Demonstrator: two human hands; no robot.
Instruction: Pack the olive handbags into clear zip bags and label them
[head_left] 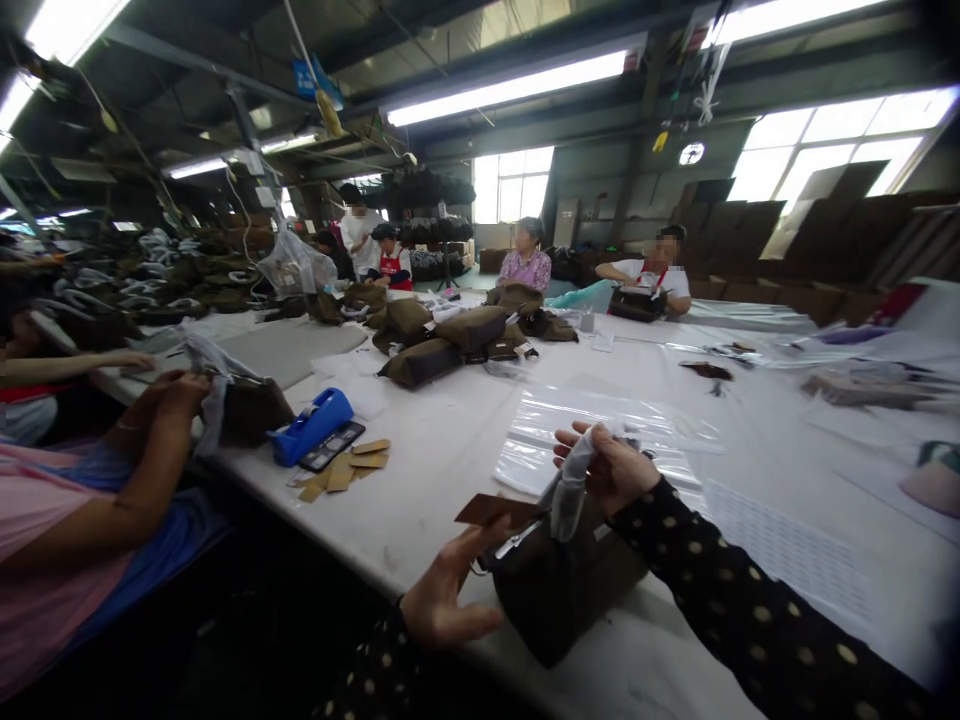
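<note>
Head view: the dark bag [544,600] is at the near edge of the white table [431,460], with the right hand [619,467] grasping its wrapped handle [571,492]. The left hand [446,590] is positioned at the zipper end, thumb spread, fingers at the brown tag [484,507]; whether they pinch it cannot be determined. Clear plastic bags [540,430] lie just beyond.
</note>
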